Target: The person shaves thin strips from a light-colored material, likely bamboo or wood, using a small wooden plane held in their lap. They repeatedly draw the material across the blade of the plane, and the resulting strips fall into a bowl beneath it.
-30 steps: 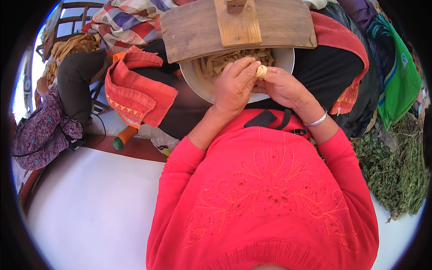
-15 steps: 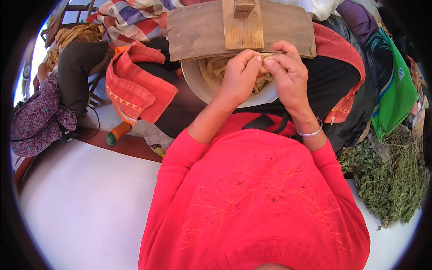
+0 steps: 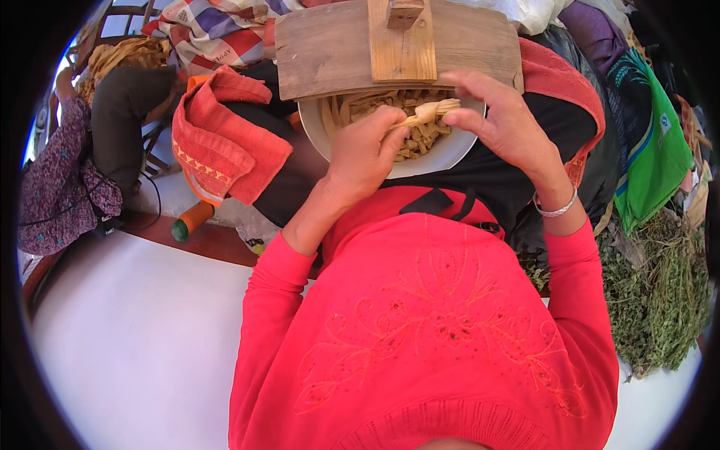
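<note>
My left hand [image 3: 364, 150] is closed around one end of a small bundle of pale tan dried strips [image 3: 426, 113]. A strip is wrapped about the bundle's middle, and its cut-looking end points right. Beside that end, my right hand [image 3: 504, 120] is open with thumb and fingers apart; whether the thumb touches the bundle I cannot tell. Below both hands is a white basin [image 3: 459, 150] between my legs. Short tan pieces [image 3: 424, 142] and longer strips lie in it.
A wooden board [image 3: 326, 56] with an upright wooden piece [image 3: 401, 49] covers the basin's far side. Red towels [image 3: 232, 142] lie over both legs. A green bag [image 3: 658, 142] and dried green plants [image 3: 660, 300] are at right. Another person's patterned sleeve [image 3: 60, 187] shows at left.
My hands were together, pinching at the strips. Now the right hand has let go and moved right, while the left has come lower and left with the bundle, which shows plainly.
</note>
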`<state>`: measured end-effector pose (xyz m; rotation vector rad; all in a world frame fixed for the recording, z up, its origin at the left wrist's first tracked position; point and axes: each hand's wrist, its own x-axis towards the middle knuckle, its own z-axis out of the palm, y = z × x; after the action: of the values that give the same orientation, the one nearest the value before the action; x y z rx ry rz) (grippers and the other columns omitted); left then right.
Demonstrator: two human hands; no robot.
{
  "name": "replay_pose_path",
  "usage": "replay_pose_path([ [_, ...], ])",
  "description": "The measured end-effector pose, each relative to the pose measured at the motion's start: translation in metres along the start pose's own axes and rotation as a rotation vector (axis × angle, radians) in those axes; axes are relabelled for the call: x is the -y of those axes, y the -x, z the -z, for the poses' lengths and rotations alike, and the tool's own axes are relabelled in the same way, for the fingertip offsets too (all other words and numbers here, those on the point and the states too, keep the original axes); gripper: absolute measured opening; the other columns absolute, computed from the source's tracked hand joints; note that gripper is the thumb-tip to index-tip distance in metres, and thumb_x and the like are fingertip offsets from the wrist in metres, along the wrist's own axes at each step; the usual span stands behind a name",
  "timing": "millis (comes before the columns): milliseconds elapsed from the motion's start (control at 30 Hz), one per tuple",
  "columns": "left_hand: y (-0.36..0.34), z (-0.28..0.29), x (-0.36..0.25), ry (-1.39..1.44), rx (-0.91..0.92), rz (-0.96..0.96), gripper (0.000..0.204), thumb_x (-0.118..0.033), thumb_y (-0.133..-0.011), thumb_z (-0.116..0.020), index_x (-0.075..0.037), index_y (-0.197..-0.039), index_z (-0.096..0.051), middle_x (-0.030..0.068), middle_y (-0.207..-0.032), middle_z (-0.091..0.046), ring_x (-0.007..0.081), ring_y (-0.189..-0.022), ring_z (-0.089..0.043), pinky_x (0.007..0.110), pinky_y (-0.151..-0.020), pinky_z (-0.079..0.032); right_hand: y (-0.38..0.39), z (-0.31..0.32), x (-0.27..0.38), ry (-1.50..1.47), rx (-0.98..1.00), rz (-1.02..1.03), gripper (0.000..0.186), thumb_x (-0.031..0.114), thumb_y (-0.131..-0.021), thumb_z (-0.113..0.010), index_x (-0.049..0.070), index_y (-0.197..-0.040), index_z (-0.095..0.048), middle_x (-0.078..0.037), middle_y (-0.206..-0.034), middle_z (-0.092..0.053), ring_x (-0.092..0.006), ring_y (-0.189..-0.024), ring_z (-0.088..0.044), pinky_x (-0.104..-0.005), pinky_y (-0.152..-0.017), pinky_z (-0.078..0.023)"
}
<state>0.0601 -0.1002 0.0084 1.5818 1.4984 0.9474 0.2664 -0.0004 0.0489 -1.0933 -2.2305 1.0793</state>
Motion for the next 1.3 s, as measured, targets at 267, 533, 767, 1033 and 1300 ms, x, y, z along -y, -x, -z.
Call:
replay_pose_path([
  [267, -0.021, 0.017, 0.0, -0.01, 0.074, -0.083, 0.013, -0.008, -0.088, -0.062, -0.001, -0.099, -0.062, 0.0116, -0.081, -0.063, 0.0238, -0.071, -0.061, 0.03, -0.065, -0.048, -0.001, 0.013, -0.007, 0.154, 0.247, 0.122, 0.019, 0.019, -0.088, -0.063, 0.003, -0.096, -0.066, -0.013, -0.075, -0.061, -0.0277, -0.072, -0.062, -0.0347, -0.065, -0.048],
  [533, -0.048, 0.014, -0.005, -0.044, 0.027, -0.242, 0.014, -0.009, -0.088, -0.062, -0.001, -0.099, -0.065, 0.0114, -0.087, -0.065, 0.0225, -0.077, -0.062, 0.029, -0.069, -0.048, -0.016, 0.003, -0.008, -0.825, 0.256, -0.477, 0.025, 0.021, -0.091, -0.063, -0.002, -0.102, -0.064, -0.003, -0.083, -0.066, -0.0102, -0.074, -0.064, -0.0238, -0.065, -0.054],
  [767, -0.075, 0.039, 0.014, 0.249, 0.148, 0.089, 0.017, -0.012, -0.091, -0.058, 0.002, -0.1, -0.062, 0.0009, -0.083, -0.062, 0.0082, -0.077, -0.055, 0.024, -0.068, -0.045, -0.039, -0.019, -0.031, -0.758, -0.002, -0.365, 0.012, 0.01, -0.09, -0.062, 0.001, -0.097, -0.065, -0.001, -0.073, -0.062, -0.0059, -0.061, -0.056, -0.0207, -0.056, -0.05],
  [1033, -0.099, 0.041, 0.027, 0.307, 0.117, 0.157, 0.012, -0.011, -0.089, -0.056, 0.001, -0.091, -0.059, -0.0007, -0.08, -0.058, 0.0069, -0.073, -0.051, 0.023, -0.064, -0.042, -0.054, -0.028, -0.035, -0.652, -0.087, -0.344, 0.009, 0.009, -0.089, -0.061, 0.001, -0.092, -0.065, 0.001, -0.07, -0.059, -0.0058, -0.061, -0.053, -0.0214, -0.055, -0.045],
  [1300, -0.099, 0.044, 0.057, -0.196, 0.017, 0.134, 0.009, -0.009, -0.089, -0.056, 0.0, -0.087, -0.056, 0.0009, -0.073, -0.058, 0.0086, -0.068, -0.05, 0.024, -0.063, -0.042, -0.041, -0.037, -0.033, 0.093, -0.154, -0.001, 0.009, 0.009, -0.083, -0.064, 0.002, -0.086, -0.066, -0.01, -0.084, -0.065, -0.0285, -0.074, -0.061, -0.0349, -0.068, -0.048],
])
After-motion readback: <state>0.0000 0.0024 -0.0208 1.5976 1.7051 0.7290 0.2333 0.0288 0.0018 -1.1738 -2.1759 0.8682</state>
